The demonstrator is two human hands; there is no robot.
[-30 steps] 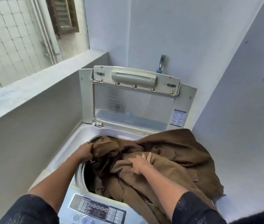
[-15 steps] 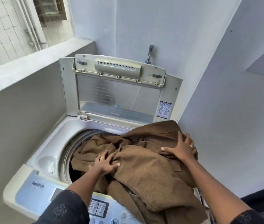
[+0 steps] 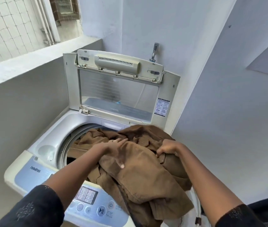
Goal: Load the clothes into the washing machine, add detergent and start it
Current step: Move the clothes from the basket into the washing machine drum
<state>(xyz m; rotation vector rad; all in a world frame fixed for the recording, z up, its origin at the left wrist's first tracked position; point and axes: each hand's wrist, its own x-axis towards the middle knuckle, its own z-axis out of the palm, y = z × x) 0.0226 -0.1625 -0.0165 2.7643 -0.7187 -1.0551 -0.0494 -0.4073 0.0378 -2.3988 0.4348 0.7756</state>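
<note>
Overhead, pale walls, washing machine.

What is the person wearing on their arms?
Dark, almost black sleeves with a faint speckled pattern cover both upper arms down to about the elbow. The forearms, the left hand and the right hand are bare: no gloves, no watch visible.

Pale blue walls, grey ledge left, wall tap, daylight outside

I saw the brown garment bunched across the open washing machine, half in its drum, half spilling over the near right rim.
</note>
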